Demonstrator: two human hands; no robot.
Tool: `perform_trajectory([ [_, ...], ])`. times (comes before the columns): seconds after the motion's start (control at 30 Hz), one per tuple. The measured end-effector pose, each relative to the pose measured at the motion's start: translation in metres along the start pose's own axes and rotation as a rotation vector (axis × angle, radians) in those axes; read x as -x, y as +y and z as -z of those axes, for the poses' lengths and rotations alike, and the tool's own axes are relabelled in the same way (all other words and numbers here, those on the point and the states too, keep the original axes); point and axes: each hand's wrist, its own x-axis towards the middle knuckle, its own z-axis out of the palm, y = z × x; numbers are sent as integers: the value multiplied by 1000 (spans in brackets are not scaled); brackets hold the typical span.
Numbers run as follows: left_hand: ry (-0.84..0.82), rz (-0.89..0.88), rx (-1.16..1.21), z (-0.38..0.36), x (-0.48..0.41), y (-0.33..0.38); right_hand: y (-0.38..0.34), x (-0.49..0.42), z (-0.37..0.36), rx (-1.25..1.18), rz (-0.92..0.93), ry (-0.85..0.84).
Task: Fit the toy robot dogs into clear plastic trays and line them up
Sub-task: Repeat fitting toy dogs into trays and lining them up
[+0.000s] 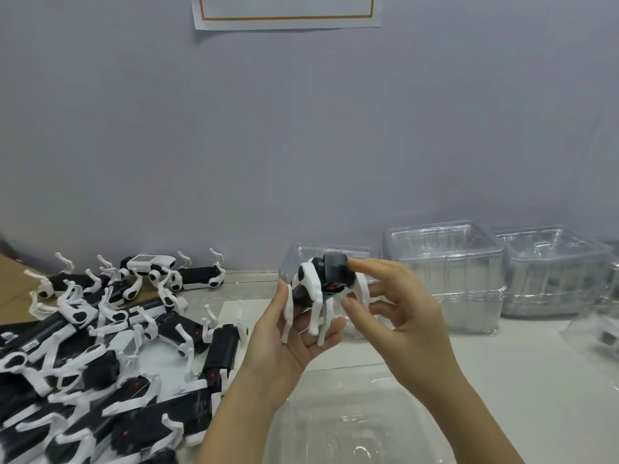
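Observation:
A black-and-white toy robot dog (pixel 315 286) is held up above the table at mid frame, its white legs hanging down. My left hand (pixel 288 333) cups it from below and the left, fingers curled round its body and legs. My right hand (pixel 398 303) pinches the dog's black head end with thumb and forefinger. A clear plastic tray (pixel 294 259) stands just behind the dog, mostly hidden by it. Another clear tray (pixel 351 426) lies on the table below my hands.
A big heap of several robot dogs (pixel 100 356) covers the table's left side. Two stacks of clear trays (pixel 445 272) (pixel 552 266) stand against the grey wall at the right. A further clear tray (pixel 599 333) with something dark in it sits at the right edge.

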Motion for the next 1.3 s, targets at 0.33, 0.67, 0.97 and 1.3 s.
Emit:
perform_trajectory([
  [0.33, 185, -231, -335, 3, -3, 0, 19, -1, 14, 98, -113, -37],
  [0.67, 88, -319, -556, -1, 3, -3, 36, 5, 12, 397, -128, -177],
  [0.97, -66, -324, -845, 48, 32, -6, 23, 10, 31, -170, -349, -63],
  [1.3, -111, -230, -1093, 83, 70, -69, 30, 44, 39, 335, -221, -666],
])
